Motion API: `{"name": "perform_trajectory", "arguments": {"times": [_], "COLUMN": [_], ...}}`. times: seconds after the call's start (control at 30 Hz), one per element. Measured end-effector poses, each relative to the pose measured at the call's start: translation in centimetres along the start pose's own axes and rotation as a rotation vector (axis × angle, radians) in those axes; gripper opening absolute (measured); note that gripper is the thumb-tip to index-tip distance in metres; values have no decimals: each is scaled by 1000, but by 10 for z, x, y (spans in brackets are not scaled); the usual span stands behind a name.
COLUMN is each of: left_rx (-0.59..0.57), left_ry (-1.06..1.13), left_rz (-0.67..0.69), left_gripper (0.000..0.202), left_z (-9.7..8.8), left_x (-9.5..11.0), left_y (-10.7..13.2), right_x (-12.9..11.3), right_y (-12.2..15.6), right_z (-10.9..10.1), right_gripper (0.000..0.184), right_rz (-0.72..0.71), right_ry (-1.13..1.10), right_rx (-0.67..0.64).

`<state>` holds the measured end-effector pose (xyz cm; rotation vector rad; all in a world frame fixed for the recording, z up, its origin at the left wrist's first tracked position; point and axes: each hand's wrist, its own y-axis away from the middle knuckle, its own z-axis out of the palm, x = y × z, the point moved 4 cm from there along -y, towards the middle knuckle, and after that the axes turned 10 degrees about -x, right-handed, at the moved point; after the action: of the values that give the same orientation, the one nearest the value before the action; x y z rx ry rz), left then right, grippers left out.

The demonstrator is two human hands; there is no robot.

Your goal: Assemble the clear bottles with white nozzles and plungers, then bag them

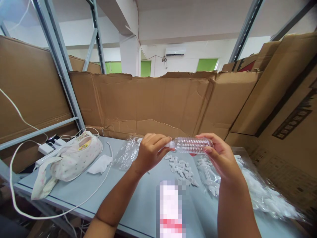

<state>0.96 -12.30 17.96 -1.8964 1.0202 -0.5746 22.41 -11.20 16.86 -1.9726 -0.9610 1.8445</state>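
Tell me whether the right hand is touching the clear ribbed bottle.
Touching. The head view shows the right hand closed around one end of the clear ribbed bottle.

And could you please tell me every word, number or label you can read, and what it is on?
Nothing can be read.
Dark print on the right-hand cardboard: too blurred.
Yellow patch on the bag: too small to tell.
Bottle: no lettering I can make out.

Fingers (162, 142) partly hide both ends of the clear bottle (189, 144); the near pixelated patch (170, 206) (white, red-banded) is unreadable.
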Motion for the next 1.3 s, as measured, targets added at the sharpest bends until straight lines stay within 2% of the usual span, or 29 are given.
{"name": "perform_trajectory", "arguments": {"times": [0.17,0.3,0.37,0.6,0.7,0.87,0.93,1.0,1.07,1.2,1.3], "left_rx": [38,-27,-46,30,-53,-407,-489,-513,-519,-507,-453], "left_ry": [123,243,229,124,129,232,349,458,478,252,124], "left_rz": [51,21,2,-80,-122,-292,-366,-406,-404,-352,-284], "left_gripper": [16,20,23,29,37,48,50,53,55,51,46], "left_z": [-5,-5,-4,-5,-5,6,11,13,13,10,7], "left_x": [1,1,1,4,2,-8,-13,-15,-14,-8,-3], "left_y": [0,-2,-2,-1,-2,1,4,5,5,2,0], "right_x": [-1,-5,-7,-9,-11,-21,-24,-26,-26,-27,-26], "right_y": [-1,-1,0,8,10,10,9,8,8,10,12], "right_z": [7,7,5,-4,-1,10,13,16,16,13,10], "right_gripper": [37,36,36,38,38,40,40,40,40,40,44], "right_rz": [76,13,-30,-109,-123,-221,-273,-297,-304,-279,-188], "right_ry": [-76,-65,-39,99,97,160,168,150,137,154,163], "right_rx": [-84,-52,-31,61,9,-97,-125,-156,-175,-153,-100]}}
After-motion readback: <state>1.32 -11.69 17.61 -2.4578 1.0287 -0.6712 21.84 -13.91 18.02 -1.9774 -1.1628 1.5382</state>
